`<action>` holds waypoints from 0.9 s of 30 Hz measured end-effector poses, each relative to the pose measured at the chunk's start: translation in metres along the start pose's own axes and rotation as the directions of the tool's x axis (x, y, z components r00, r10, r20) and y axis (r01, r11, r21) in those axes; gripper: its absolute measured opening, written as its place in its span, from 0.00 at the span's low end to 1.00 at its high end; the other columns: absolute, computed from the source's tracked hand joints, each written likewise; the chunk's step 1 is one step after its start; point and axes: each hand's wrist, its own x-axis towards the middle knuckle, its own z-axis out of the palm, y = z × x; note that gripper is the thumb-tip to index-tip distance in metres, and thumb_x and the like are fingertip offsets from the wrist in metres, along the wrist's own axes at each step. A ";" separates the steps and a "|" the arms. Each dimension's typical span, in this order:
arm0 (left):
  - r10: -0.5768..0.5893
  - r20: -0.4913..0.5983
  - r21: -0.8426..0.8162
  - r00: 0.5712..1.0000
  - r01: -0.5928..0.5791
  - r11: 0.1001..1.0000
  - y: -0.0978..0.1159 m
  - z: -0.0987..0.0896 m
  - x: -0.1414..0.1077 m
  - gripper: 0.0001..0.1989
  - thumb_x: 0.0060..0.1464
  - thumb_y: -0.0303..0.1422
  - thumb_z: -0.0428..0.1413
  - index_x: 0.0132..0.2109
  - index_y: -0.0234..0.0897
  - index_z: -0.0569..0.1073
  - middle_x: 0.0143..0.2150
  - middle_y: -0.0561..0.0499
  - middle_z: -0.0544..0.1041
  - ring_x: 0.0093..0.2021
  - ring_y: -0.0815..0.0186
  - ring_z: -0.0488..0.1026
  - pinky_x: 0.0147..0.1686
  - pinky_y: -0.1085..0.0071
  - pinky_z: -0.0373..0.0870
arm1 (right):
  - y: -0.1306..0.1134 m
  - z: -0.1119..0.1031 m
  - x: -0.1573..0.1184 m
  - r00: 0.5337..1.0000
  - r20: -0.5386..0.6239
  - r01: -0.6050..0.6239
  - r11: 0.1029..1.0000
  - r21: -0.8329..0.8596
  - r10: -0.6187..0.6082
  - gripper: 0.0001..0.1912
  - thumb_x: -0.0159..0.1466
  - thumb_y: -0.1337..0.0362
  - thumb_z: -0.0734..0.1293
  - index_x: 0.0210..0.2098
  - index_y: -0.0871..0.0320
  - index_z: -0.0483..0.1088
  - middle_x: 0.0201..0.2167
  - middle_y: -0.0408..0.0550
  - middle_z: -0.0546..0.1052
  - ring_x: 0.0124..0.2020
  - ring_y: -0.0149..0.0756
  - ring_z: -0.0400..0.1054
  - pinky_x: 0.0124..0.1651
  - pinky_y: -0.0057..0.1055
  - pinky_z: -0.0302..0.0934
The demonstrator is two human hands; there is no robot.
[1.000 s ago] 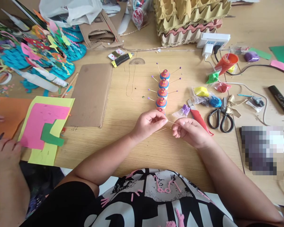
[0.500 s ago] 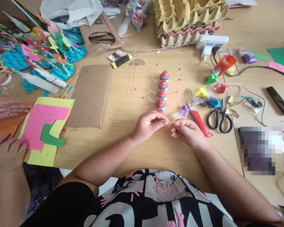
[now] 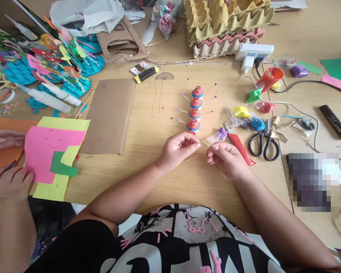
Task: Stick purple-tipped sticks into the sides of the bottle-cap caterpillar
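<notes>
My left hand (image 3: pixel 179 149) is pinched shut at the near end of a row of small clay figures; whatever its fingertips hold is too small to make out. My right hand (image 3: pixel 226 157) grips a toothpick (image 3: pixel 205 143), whose tip points toward the left fingers across a small gap. The figures, such as the nearest clear one (image 3: pixel 193 124), have red tops, blue rims and yellow faces. Purple-tipped sticks jut from the sides of several. My left hand partly covers the last figure. Loose toothpicks (image 3: pixel 192 158) lie between my wrists.
Scissors (image 3: pixel 264 142), a red-handled cutter (image 3: pixel 241 148) and bagged clay (image 3: pixel 240 111) lie right of my hands. Cardboard (image 3: pixel 109 115) lies left. A co-worker's hand (image 3: pixel 10 185) touches pink paper (image 3: pixel 42 151). Egg trays (image 3: pixel 227 30) and a power strip (image 3: pixel 254 51) stand behind.
The toothpick in my right hand has come away from my left fingertips, leaving a small gap. At left, the co-worker's pink paper has shifted slightly right and one hand has drawn back.
</notes>
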 end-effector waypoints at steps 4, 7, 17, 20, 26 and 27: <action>0.035 0.008 0.037 0.999 -0.035 0.999 0.001 -0.001 0.000 0.11 0.55 0.38 0.68 0.35 0.36 0.76 0.34 0.52 0.79 0.32 0.72 0.73 0.34 0.74 0.71 | 0.001 0.000 -0.001 1.000 0.011 0.006 0.999 -0.032 -0.006 0.23 0.55 0.44 0.78 0.24 0.57 0.77 0.21 0.45 0.77 0.22 0.29 0.68 0.27 0.27 0.64; 0.036 0.020 0.055 0.999 -0.037 0.998 0.002 -0.001 0.000 0.11 0.55 0.38 0.68 0.35 0.36 0.77 0.32 0.52 0.78 0.31 0.72 0.72 0.33 0.74 0.70 | 0.000 0.001 -0.002 1.000 0.023 0.010 0.999 -0.045 -0.009 0.23 0.55 0.43 0.78 0.24 0.57 0.77 0.21 0.45 0.77 0.22 0.29 0.69 0.27 0.27 0.64; 0.034 0.025 0.082 0.999 -0.036 0.996 0.006 -0.002 -0.001 0.12 0.63 0.41 0.60 0.38 0.35 0.79 0.34 0.50 0.79 0.30 0.72 0.72 0.32 0.74 0.70 | 0.001 0.000 -0.001 1.000 0.031 0.003 0.999 -0.049 -0.002 0.22 0.55 0.44 0.78 0.25 0.57 0.77 0.22 0.45 0.78 0.23 0.29 0.69 0.28 0.27 0.64; 0.053 0.023 0.092 0.998 -0.055 0.994 0.005 -0.002 -0.001 0.11 0.62 0.40 0.62 0.37 0.36 0.79 0.33 0.50 0.79 0.31 0.72 0.73 0.32 0.74 0.70 | 0.002 0.000 -0.001 1.000 0.031 0.005 0.999 -0.051 -0.004 0.22 0.55 0.44 0.78 0.25 0.57 0.77 0.22 0.45 0.78 0.23 0.29 0.69 0.28 0.28 0.64; 0.075 0.032 0.089 0.997 -0.078 0.993 0.001 -0.001 -0.001 0.09 0.58 0.37 0.65 0.37 0.37 0.78 0.33 0.52 0.78 0.32 0.72 0.72 0.33 0.73 0.69 | 0.001 0.000 -0.002 0.999 0.042 0.019 0.998 -0.059 -0.017 0.22 0.55 0.43 0.78 0.25 0.57 0.77 0.22 0.45 0.78 0.23 0.29 0.70 0.28 0.27 0.64; 0.079 0.034 0.093 0.996 -0.082 0.992 0.001 -0.001 -0.001 0.09 0.58 0.37 0.66 0.36 0.37 0.78 0.33 0.52 0.78 0.32 0.71 0.72 0.33 0.73 0.69 | 0.001 0.000 -0.003 0.999 0.045 0.021 0.998 -0.060 -0.018 0.22 0.56 0.43 0.78 0.25 0.57 0.77 0.22 0.45 0.78 0.23 0.29 0.70 0.28 0.27 0.64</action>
